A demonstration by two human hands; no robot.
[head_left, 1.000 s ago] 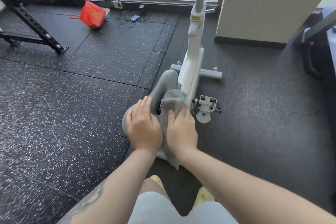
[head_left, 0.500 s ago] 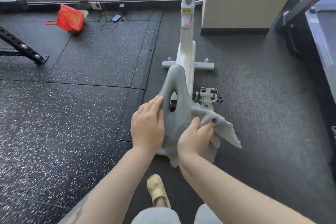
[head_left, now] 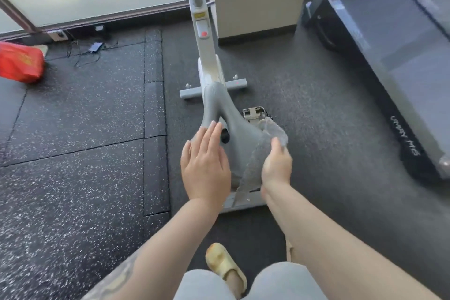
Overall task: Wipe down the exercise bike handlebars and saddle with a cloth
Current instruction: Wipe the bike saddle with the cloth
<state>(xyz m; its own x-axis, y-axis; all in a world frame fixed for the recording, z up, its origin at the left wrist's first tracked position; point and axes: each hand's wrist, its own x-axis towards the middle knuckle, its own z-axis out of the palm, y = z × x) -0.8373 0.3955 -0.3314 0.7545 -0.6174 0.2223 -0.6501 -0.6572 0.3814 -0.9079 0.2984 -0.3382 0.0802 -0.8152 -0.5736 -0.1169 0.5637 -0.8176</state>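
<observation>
**Saddle wipe, cloth lifted off at the right side**

Nearest: person's bare forearms, grey shorts, a yellow slipper (head_left: 225,264) on the dark rubber floor (head_left: 73,190).

Left hand (head_left: 205,165) lies flat, fingers straight and together, on the left rear of the grey saddle (head_left: 233,126), fingertips near the centre cutout. It grips nothing. Right hand (head_left: 276,165) is at the saddle's right edge, fingers curled round a grey cloth (head_left: 258,161); one end sticks up past the thumb, the rest hangs down toward the bike's rear base. Cloth looks clear of the saddle top right now, blurred, so contact is hard to call.

Beyond: right pedal (head_left: 254,113) just past the cloth, front stabiliser bar (head_left: 238,84), white frame post (head_left: 203,36) rising out of shot. Handlebars are not in view. Treadmill (head_left: 399,61) at the far right, red bag (head_left: 20,63) at the far left by the window wall.

Risks, as I judge them: the dangling tail could snag the pedal or drag on the floor and pick up grit. A loose grip may drop the cloth. The saddle nose could be skipped, being farthest from both hands.
</observation>
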